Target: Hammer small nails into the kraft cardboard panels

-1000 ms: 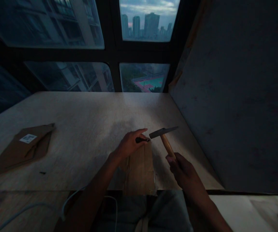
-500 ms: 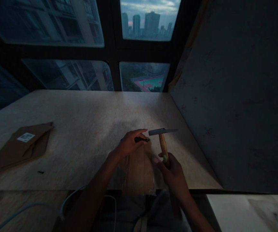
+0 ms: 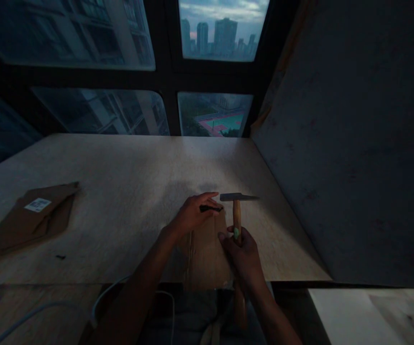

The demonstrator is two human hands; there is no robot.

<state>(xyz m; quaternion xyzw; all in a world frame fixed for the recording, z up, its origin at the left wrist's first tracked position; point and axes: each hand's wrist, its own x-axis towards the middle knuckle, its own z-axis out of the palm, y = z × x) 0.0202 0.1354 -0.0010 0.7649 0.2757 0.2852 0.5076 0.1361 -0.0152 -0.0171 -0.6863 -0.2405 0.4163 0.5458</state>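
Observation:
My right hand (image 3: 245, 254) is wrapped round the wooden handle of a hammer (image 3: 237, 213). The hammer's grey head, blunt on the left and tapering to the right, is raised just right of my left fingers. My left hand (image 3: 190, 213) rests at the far end of a brown cardboard piece (image 3: 209, 254), its index finger stretched out to the right. Between its thumb and other fingers it pinches a small dark thin piece (image 3: 207, 208), whose kind is not clear. The cardboard lies at the table's front edge, in front of my lap.
Flat cardboard pieces (image 3: 30, 223) with a white label lie on the table (image 3: 127, 167) at left. A small dark bit (image 3: 60, 257) lies nearer the edge. Pale cables (image 3: 41, 309) hang at lower left. A grey wall (image 3: 350, 143) stands at right, windows behind.
My right hand and the hammer have shifted a little left, and the handle has swung more upright. My left hand has stayed almost in place.

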